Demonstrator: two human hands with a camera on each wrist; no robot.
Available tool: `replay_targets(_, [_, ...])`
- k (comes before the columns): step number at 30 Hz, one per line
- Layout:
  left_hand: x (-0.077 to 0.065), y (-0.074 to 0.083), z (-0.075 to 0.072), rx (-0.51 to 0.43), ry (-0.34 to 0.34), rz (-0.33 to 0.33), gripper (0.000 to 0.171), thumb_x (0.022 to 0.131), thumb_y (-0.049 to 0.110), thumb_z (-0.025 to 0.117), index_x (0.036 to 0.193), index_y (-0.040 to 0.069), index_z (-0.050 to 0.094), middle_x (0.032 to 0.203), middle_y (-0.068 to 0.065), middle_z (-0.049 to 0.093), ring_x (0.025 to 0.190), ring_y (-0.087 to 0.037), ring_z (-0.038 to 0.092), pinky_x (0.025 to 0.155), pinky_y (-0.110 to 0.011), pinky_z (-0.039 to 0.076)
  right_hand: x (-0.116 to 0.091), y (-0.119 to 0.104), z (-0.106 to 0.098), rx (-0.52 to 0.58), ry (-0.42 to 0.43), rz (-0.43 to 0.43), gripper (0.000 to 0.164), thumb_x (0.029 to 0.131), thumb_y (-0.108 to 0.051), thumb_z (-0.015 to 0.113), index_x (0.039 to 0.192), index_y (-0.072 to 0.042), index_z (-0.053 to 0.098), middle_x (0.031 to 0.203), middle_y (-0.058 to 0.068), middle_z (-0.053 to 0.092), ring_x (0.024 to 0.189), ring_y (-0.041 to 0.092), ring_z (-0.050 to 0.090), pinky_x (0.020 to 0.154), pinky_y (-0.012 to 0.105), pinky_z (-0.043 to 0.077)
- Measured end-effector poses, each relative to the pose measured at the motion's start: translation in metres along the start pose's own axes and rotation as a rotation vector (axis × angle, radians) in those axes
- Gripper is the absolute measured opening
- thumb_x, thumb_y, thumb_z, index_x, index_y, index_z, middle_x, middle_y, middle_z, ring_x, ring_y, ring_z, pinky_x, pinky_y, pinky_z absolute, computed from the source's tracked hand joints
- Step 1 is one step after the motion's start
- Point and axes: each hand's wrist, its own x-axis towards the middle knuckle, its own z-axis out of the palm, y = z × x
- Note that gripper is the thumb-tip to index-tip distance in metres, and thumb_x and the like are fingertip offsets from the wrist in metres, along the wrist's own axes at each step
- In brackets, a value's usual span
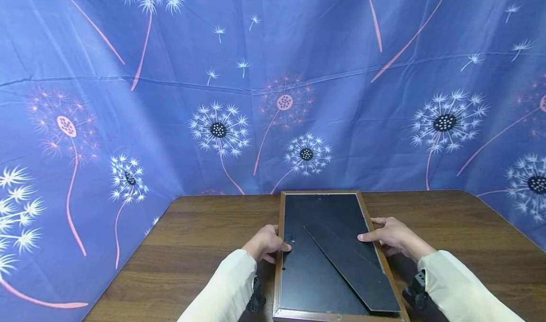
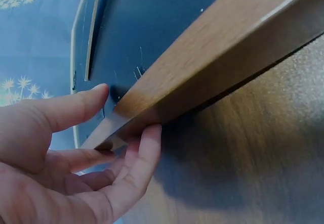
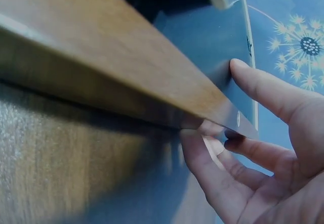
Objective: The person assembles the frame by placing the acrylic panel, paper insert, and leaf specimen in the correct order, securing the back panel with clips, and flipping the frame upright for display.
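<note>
A picture frame (image 1: 298, 274) with a brown wooden border lies back side up on the table, its long sides running away from me. Its dark backing board (image 1: 324, 210) carries a black easel leg (image 1: 356, 270), set at a slant. The left hand (image 1: 267, 243) grips the left border, thumb over the back and fingers against the outer side and lower edge. On the opposite border, the right hand (image 1: 394, 236) holds on the same way, its thumb (image 3: 258, 85) reaching over the back. Whatever is on the front of the frame is hidden.
The brown wood-grain table (image 1: 204, 246) extends to both sides of the frame. Behind it and at the sides hangs a blue cloth (image 1: 362, 137) with dandelion prints, close to the table's far edge. A dark wrist device (image 1: 418, 291) sits below the right sleeve.
</note>
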Motion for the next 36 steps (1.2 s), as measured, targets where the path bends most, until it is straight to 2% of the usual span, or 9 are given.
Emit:
replay_targets(3, [-0.001,0.002,0.000,0.003,0.012,0.023,0.070,0.086,-0.010,0.072,0.147,-0.015,0.037,0.130,-0.035,0.056,0.112,-0.048,0.063,0.076,-0.056,0.059,-0.002,-0.001,-0.002,0.017,0.014,-0.015,0.095,0.087,-0.022,0.081,0.147,0.022,0.023,0.122,0.046,0.051,0.112,0.057,0.057,0.082,0.060,0.056])
replay_targets(7, [-0.002,0.003,0.000,0.020,0.028,0.052,0.070,0.086,-0.011,0.073,0.146,-0.014,0.039,0.126,-0.034,0.058,0.105,-0.046,0.067,0.071,-0.054,0.060,-0.005,-0.004,-0.006,0.009,0.029,-0.019,0.094,0.087,-0.023,0.081,0.148,0.021,0.024,0.123,0.046,0.051,0.108,0.051,0.061,0.080,0.058,0.057])
replay_targets(13, [-0.002,0.008,0.001,0.052,0.061,0.091,0.063,0.085,-0.011,0.074,0.142,-0.010,0.048,0.107,-0.025,0.065,0.094,-0.039,0.070,0.064,-0.048,0.061,-0.009,-0.009,-0.011,-0.010,0.057,-0.030,0.096,0.087,-0.025,0.082,0.150,0.019,0.023,0.136,0.049,0.039,0.115,0.057,0.054,0.080,0.058,0.057])
replay_targets(17, [-0.001,0.011,0.000,0.070,0.091,0.119,0.058,0.084,-0.012,0.075,0.138,-0.007,0.054,0.096,-0.019,0.064,0.083,-0.034,0.069,0.060,-0.044,0.061,-0.011,-0.012,-0.014,-0.019,0.086,-0.049,0.096,0.086,-0.025,0.082,0.150,0.018,0.024,0.130,0.047,0.043,0.111,0.054,0.056,0.079,0.058,0.057])
replay_targets(21, [0.001,0.013,0.000,0.084,0.128,0.144,0.059,0.082,-0.011,0.077,0.137,-0.006,0.056,0.096,-0.018,0.064,0.078,-0.030,0.068,0.055,-0.040,0.060,-0.012,-0.017,-0.017,-0.018,0.110,-0.063,0.097,0.086,-0.025,0.082,0.151,0.017,0.024,0.127,0.045,0.048,0.108,0.053,0.058,0.077,0.057,0.057])
replay_targets(26, [0.002,0.016,0.002,0.115,0.178,0.181,0.059,0.081,-0.010,0.079,0.136,-0.005,0.058,0.090,-0.016,0.065,0.070,-0.026,0.067,0.051,-0.037,0.059,-0.014,-0.021,-0.020,-0.027,0.150,-0.063,0.099,0.086,-0.025,0.083,0.152,0.016,0.023,0.137,0.046,0.043,0.116,0.059,0.055,0.075,0.054,0.059])
replay_targets(28, [0.002,0.018,0.002,0.134,0.200,0.192,0.060,0.080,-0.009,0.079,0.136,-0.004,0.058,0.086,-0.015,0.064,0.067,-0.025,0.066,0.050,-0.036,0.058,-0.014,-0.023,-0.021,-0.048,0.167,-0.071,0.099,0.085,-0.027,0.084,0.152,0.015,0.024,0.136,0.047,0.042,0.114,0.058,0.057,0.073,0.052,0.060])
replay_targets(33, [0.001,0.023,0.002,0.204,0.266,0.231,0.065,0.079,-0.005,0.083,0.139,-0.004,0.057,0.086,-0.014,0.066,0.059,-0.022,0.063,0.047,-0.033,0.055,-0.017,-0.027,-0.025,-0.121,0.213,-0.103,0.098,0.084,-0.031,0.084,0.151,0.015,0.028,0.133,0.044,0.049,0.093,0.039,0.068,0.064,0.042,0.060])
replay_targets(36, [-0.001,0.025,0.001,0.266,0.313,0.277,0.065,0.077,-0.002,0.085,0.137,-0.003,0.059,0.093,-0.016,0.070,0.069,-0.026,0.066,0.063,-0.038,0.058,-0.020,-0.031,-0.029,-0.149,0.228,-0.121,0.099,0.085,-0.032,0.083,0.152,0.014,0.027,0.134,0.043,0.048,0.085,0.030,0.069,0.061,0.038,0.059])
